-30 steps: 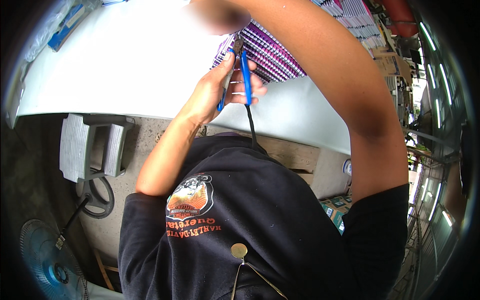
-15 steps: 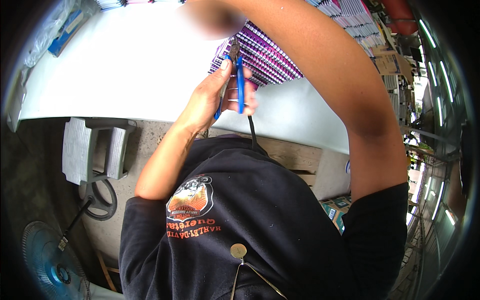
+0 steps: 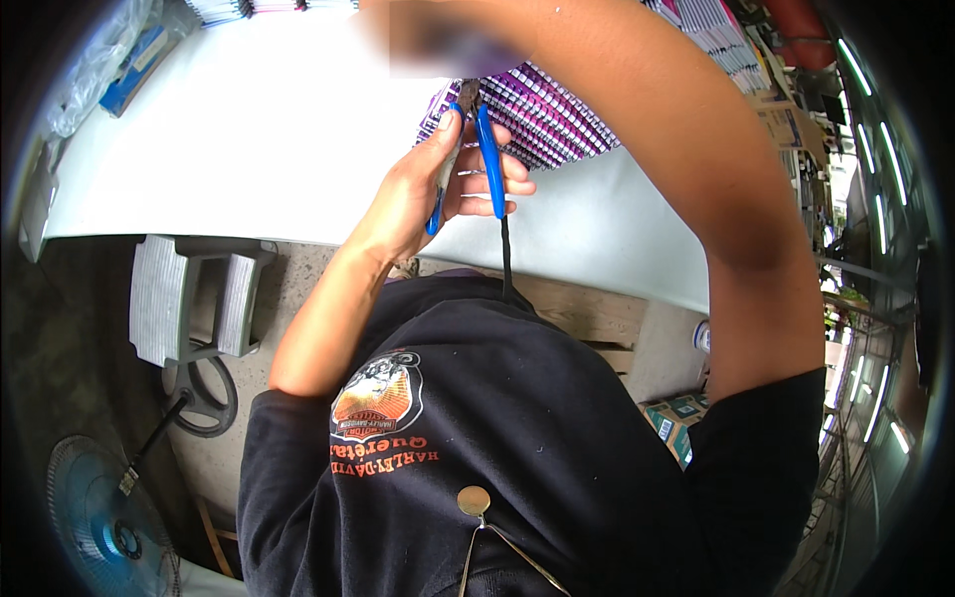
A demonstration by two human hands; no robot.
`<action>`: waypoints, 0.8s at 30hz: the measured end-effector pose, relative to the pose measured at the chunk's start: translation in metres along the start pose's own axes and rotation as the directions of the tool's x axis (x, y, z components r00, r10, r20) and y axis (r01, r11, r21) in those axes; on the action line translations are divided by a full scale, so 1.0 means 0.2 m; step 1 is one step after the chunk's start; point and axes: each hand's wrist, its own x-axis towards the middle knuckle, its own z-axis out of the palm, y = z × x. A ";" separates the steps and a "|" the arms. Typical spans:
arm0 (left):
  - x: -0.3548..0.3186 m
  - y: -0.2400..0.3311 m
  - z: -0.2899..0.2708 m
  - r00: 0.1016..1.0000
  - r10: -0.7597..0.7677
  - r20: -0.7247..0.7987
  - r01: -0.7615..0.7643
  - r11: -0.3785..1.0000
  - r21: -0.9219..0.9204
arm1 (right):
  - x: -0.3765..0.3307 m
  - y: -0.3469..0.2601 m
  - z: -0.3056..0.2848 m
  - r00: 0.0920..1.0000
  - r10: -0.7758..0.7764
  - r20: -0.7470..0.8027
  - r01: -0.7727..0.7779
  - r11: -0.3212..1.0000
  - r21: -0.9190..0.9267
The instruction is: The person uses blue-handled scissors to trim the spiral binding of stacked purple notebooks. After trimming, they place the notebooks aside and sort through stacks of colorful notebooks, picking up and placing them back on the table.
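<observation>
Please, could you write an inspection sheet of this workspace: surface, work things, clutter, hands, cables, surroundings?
Surface: white table, mostly bare.
Job's things: blue-handled pliers; stack of purple spiral-bound notebooks under them.
Clutter: blue box and clear plastic bag at the far left corner.
Hands: left hand grips the pliers; right hand hidden by blur.
Cables: black cord hanging below the pliers.
Surroundings: blue fan, grey stool, cardboard box.
</observation>
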 end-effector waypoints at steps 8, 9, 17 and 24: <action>0.01 0.03 0.01 0.999 0.016 -0.038 -0.023 0.981 -0.195 | 0.05 0.05 -0.02 0.987 0.091 0.136 -0.105 0.989 0.103; 0.01 0.03 -0.02 1.000 0.019 0.011 -0.016 0.975 -0.221 | 0.06 0.05 0.00 0.982 0.119 0.149 -0.143 0.976 0.165; -0.01 0.05 0.07 0.967 0.011 -0.255 -0.030 0.997 -0.072 | 0.04 0.06 0.02 0.994 0.009 0.109 -0.037 0.967 0.253; -0.05 0.04 0.03 0.995 -0.004 -0.098 0.009 0.999 0.049 | 0.01 0.11 0.04 0.998 -0.061 0.011 0.057 0.974 0.219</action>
